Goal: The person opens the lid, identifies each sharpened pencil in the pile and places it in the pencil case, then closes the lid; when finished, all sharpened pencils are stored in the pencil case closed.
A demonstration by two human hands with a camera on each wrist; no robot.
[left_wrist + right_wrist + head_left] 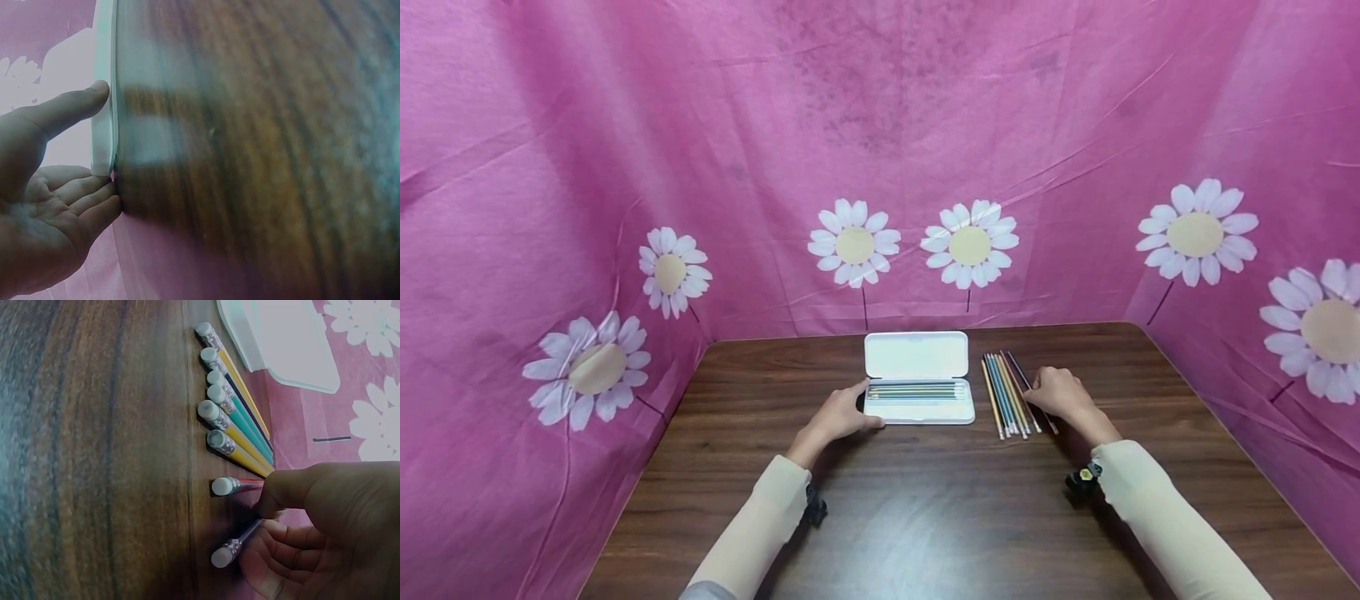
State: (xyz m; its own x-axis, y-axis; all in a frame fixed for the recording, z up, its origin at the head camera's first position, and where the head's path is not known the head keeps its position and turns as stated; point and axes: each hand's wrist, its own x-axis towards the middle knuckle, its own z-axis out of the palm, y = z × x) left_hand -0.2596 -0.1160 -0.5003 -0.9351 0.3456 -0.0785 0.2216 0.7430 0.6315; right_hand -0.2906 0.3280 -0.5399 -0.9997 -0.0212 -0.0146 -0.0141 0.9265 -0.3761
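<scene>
One white pencil case (917, 413) lies open between our left hand (841, 414) and our right hand (1063, 393).

Our left hand is spread at the case's left end, thumb against its front edge, fingers nearly straight, probably to stop it sliding. The lid (917, 355) is folded back behind the tray, so we see the stored pencils (913, 389) lying lengthwise inside, likely the way they fit best. Right of the case, loose pencils (1006, 396) lie side by side on the wooden surface (737, 400), eraser ends towards us. On the side of them away from the case, our right hand pinches a dark pencil (236, 544) between thumb and fingers; its slight separation from the red pencil (249, 485) seems to give our fingertips room.
</scene>
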